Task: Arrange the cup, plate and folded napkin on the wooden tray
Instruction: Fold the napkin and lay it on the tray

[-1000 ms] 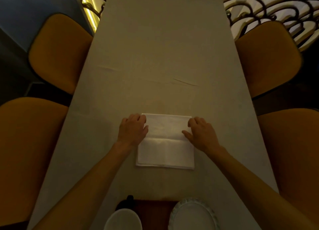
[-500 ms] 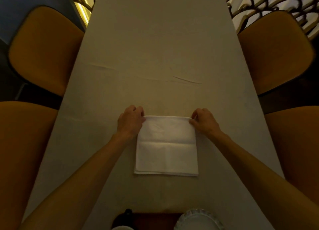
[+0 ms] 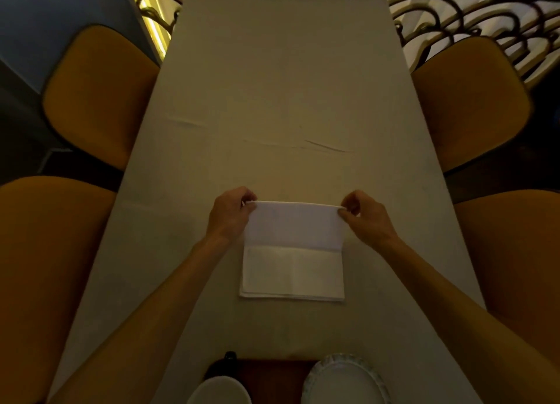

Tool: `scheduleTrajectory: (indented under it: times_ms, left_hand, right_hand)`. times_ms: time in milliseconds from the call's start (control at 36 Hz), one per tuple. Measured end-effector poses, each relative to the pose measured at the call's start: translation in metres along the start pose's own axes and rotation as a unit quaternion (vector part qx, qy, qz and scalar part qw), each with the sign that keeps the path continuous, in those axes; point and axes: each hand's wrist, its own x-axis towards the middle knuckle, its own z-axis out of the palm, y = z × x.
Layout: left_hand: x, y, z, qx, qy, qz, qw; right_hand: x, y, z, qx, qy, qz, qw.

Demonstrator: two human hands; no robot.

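Note:
A white napkin (image 3: 293, 267) lies on the long table, its far half raised off the cloth. My left hand (image 3: 231, 214) pinches the far left corner and my right hand (image 3: 365, 217) pinches the far right corner. At the near edge a dark wooden tray (image 3: 272, 379) shows between a white cup (image 3: 219, 391) on the left and a white plate (image 3: 344, 382) on the right. Both cup and plate are cut off by the bottom of the view.
A pale tablecloth (image 3: 281, 85) covers the table. Mustard chairs stand on both sides: left (image 3: 100, 94), near left (image 3: 45, 267), right (image 3: 466, 100), near right (image 3: 515, 267). An ornate metal railing (image 3: 472, 12) runs behind the far end.
Both hands slid from the napkin's top surface out to its far corners, pinched them and lifted the far edge. The view tilted, so cup and plate show more again.

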Motion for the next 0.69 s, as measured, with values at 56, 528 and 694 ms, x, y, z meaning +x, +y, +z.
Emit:
scheduleTrajectory:
  times_ms: [56,528,694]
  left_hand:
    - [-0.01,0.0,-0.003,-0.008,0.003,0.018,1.0]
    - [-0.124,-0.031,-0.003,0.029,-0.067,0.062,0.995]
    - [-0.141,-0.048,0.011,0.049,-0.109,0.019,0.993]
  right_hand:
    - [-0.01,-0.002,-0.005,-0.011,-0.002,-0.017,1.0]
    - [-0.106,0.023,0.004,-0.069,-0.085,-0.072,0.991]
    - [-0.122,0.039,0.022,-0.107,-0.122,-0.058,0.985]
